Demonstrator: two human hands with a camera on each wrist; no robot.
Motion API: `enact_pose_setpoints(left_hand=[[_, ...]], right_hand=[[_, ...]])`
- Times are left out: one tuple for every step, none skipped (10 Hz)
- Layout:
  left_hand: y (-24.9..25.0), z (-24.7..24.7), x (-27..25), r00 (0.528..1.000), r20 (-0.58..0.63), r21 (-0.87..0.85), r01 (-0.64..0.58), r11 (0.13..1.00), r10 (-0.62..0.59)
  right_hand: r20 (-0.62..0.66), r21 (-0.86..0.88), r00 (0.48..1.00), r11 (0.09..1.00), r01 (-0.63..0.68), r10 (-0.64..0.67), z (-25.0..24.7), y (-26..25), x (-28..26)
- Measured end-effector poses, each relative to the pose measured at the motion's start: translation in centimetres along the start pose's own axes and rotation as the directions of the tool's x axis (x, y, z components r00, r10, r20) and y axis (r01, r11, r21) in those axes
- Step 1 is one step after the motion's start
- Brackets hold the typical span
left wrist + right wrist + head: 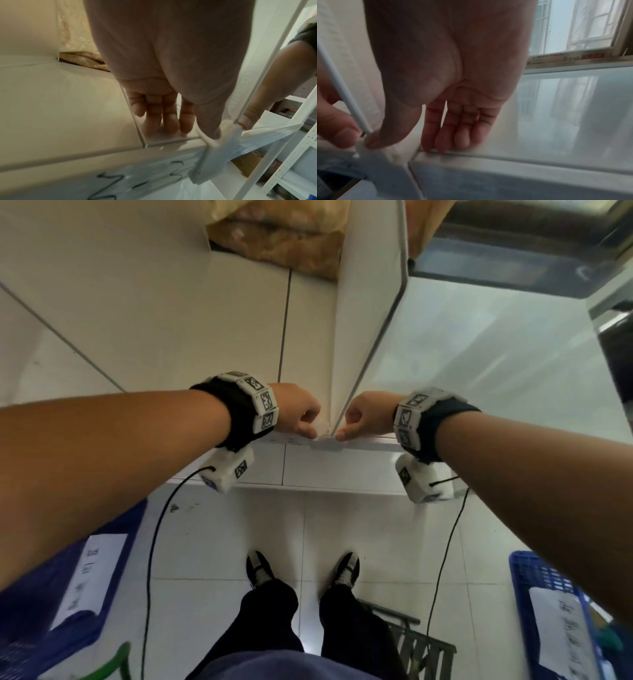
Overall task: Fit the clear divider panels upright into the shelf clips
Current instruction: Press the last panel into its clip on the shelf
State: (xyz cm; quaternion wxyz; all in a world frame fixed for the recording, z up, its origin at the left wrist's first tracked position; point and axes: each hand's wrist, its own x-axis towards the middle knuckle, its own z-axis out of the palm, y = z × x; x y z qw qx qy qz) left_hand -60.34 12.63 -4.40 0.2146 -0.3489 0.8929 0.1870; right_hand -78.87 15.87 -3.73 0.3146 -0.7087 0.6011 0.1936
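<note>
Your left hand (297, 413) and right hand (369, 415) rested straight fingers on the white metal shelf (239, 320), thumbs pressing the small white plastic clip (325, 440) between them. The tall, clear plastic divider panel (368, 309) stood upright between your thumbs. It was probably light, stiff and slippery, best held by its lower front edge.

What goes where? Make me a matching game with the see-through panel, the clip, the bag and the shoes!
1. divider panel
2. clip
3. bag
4. shoes

a. on the floor
b. standing upright on the shelf
c. on the shelf's front edge
d. at the shelf's back

Pairs: 1-b, 2-c, 3-d, 4-a
</note>
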Motion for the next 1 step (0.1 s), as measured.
enact_pose_setpoints(left_hand=[[-0.12, -0.55, -0.69, 1.000, -0.008, 0.040, 0.000, 0.999, 0.000]], right_hand=[[0.005, 0.019, 0.999, 0.999, -0.051, 0.051, -0.59, -1.03, -0.49]])
